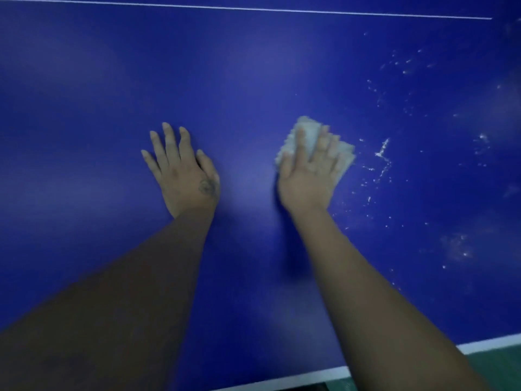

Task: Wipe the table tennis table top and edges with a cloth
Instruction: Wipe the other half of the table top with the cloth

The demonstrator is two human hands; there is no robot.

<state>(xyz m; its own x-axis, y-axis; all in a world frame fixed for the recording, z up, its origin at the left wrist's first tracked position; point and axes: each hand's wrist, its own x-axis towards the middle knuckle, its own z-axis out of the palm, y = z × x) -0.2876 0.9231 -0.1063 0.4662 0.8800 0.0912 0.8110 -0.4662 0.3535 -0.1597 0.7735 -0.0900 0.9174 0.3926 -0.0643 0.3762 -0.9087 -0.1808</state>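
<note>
- Left hand: palm flat on the blue table top, fingers spread, holding nothing
- Right hand: fingers extended and pressed flat on the pale cloth; cloth lies on the table top beneath the palm, right of the left hand
- White specks: scattered just right of the cloth
- White edge line: near border, lower right; thin white line at the far side

A single head-worn wide-angle camera looks steeply down and forward from close above the blue tabletop, its near white edge line at the lower right and a thin white line crossing the top.
</note>
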